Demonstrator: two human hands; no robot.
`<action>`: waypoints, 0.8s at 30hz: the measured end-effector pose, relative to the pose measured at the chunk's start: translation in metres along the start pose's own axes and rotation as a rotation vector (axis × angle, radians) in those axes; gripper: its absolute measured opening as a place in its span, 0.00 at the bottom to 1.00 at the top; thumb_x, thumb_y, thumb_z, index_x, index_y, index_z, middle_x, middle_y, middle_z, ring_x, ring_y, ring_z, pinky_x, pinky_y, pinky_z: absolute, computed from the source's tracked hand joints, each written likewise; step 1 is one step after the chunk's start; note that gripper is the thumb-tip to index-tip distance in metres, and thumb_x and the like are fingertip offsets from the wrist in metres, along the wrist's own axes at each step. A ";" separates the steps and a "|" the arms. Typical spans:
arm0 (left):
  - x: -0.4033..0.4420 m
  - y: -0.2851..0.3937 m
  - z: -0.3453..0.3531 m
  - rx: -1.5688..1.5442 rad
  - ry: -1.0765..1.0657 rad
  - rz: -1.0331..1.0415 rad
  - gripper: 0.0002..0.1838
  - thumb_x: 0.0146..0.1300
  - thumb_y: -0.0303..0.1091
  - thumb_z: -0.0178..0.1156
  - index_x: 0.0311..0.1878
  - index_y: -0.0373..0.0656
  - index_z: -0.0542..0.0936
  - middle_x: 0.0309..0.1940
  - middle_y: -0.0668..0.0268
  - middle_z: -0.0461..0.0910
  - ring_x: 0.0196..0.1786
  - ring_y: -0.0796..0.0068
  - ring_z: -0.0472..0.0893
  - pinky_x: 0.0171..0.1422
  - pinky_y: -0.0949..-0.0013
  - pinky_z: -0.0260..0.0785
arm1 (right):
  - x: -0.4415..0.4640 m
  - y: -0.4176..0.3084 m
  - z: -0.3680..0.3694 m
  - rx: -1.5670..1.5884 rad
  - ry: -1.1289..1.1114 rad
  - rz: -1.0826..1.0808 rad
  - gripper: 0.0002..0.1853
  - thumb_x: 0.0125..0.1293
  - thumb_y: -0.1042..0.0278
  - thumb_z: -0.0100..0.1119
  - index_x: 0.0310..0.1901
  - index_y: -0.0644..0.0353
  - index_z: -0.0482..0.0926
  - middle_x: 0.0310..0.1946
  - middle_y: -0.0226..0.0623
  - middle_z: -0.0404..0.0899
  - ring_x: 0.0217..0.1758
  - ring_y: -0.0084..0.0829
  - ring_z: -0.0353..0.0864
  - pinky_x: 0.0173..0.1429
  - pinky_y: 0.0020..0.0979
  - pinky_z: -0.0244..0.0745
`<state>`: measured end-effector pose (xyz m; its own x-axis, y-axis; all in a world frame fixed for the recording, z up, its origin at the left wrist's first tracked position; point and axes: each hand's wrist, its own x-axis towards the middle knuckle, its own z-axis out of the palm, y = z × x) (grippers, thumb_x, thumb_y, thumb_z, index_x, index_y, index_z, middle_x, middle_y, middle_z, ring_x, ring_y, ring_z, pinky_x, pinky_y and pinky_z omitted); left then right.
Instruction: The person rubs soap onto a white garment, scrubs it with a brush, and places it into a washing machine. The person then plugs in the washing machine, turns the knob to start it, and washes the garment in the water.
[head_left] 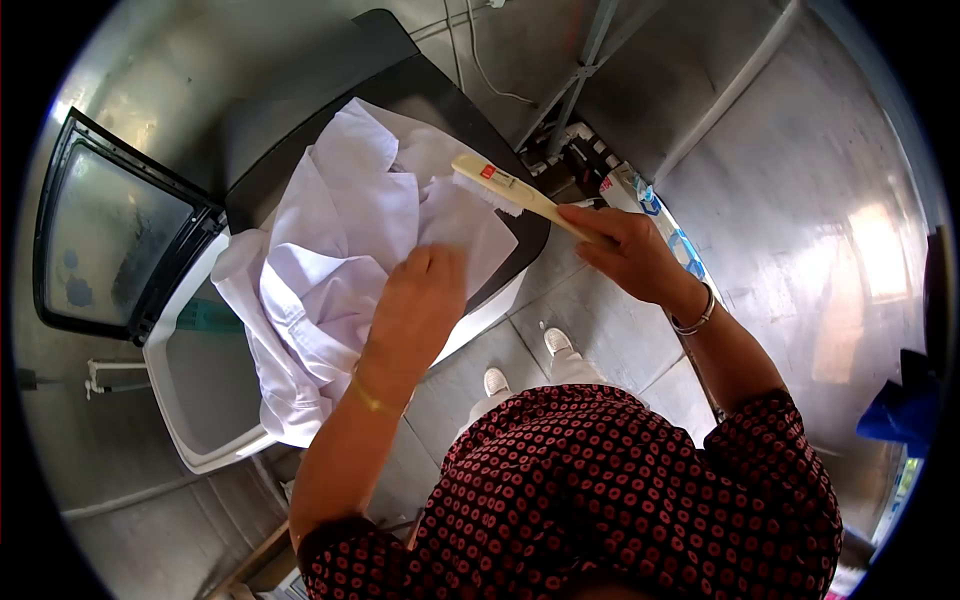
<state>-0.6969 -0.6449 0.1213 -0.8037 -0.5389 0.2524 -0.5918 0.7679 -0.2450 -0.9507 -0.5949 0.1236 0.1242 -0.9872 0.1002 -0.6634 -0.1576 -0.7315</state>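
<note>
A white garment (335,215) lies bunched over the dark top of a washing machine (405,85), and part of it hangs into the open tub at the left. My left hand (425,290) is closed on the cloth near its right side; the fingers are slightly blurred. My right hand (630,250) grips the handle of a cream brush (530,197) with a red label. The brush's white bristles face down, over or against the right part of the garment; contact is hard to tell.
The machine's raised lid (115,225) stands at the left. A metal frame (585,70) and pipes are behind, beside a box with blue tape (650,205). Metal walls surround the tiled floor (510,350). Something blue (900,405) hangs at the far right.
</note>
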 end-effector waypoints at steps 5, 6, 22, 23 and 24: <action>-0.025 0.015 -0.009 -0.100 0.129 -0.114 0.08 0.41 0.24 0.56 0.28 0.40 0.72 0.27 0.64 0.69 0.32 0.72 0.72 0.34 0.74 0.71 | 0.019 0.035 -0.025 0.131 -0.074 -0.126 0.24 0.55 0.78 0.56 0.56 0.60 0.72 0.33 0.32 0.78 0.29 0.18 0.71 0.35 0.21 0.68; -0.017 0.015 -0.006 -0.095 0.146 -0.106 0.08 0.40 0.23 0.55 0.29 0.39 0.72 0.27 0.64 0.68 0.32 0.71 0.71 0.34 0.73 0.71 | 0.023 0.037 -0.033 0.110 -0.124 -0.077 0.23 0.53 0.74 0.58 0.54 0.59 0.73 0.43 0.43 0.78 0.38 0.33 0.79 0.44 0.26 0.72; 0.022 0.017 0.003 -0.075 0.097 -0.227 0.08 0.42 0.24 0.56 0.29 0.40 0.72 0.26 0.64 0.70 0.31 0.68 0.73 0.37 0.72 0.71 | 0.036 0.073 -0.046 0.213 -0.226 -0.310 0.23 0.55 0.80 0.53 0.56 0.63 0.72 0.31 0.31 0.75 0.27 0.17 0.68 0.32 0.20 0.65; 0.035 0.010 0.010 -0.112 0.110 -0.201 0.08 0.43 0.24 0.56 0.30 0.40 0.73 0.26 0.64 0.70 0.31 0.68 0.73 0.37 0.72 0.71 | 0.037 0.071 -0.046 0.205 -0.227 -0.309 0.23 0.55 0.80 0.53 0.56 0.64 0.72 0.31 0.31 0.75 0.27 0.17 0.68 0.32 0.20 0.65; 0.045 0.004 0.015 -0.107 0.113 -0.202 0.08 0.43 0.24 0.56 0.30 0.40 0.73 0.26 0.64 0.70 0.31 0.68 0.73 0.37 0.72 0.71 | 0.039 0.070 -0.045 0.198 -0.226 -0.307 0.23 0.55 0.80 0.54 0.56 0.64 0.71 0.31 0.31 0.75 0.28 0.17 0.68 0.33 0.20 0.65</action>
<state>-0.7367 -0.6712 0.1180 -0.6544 -0.6474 0.3906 -0.7248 0.6842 -0.0803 -1.0254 -0.6450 0.1064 0.4669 -0.8615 0.1995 -0.4187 -0.4140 -0.8083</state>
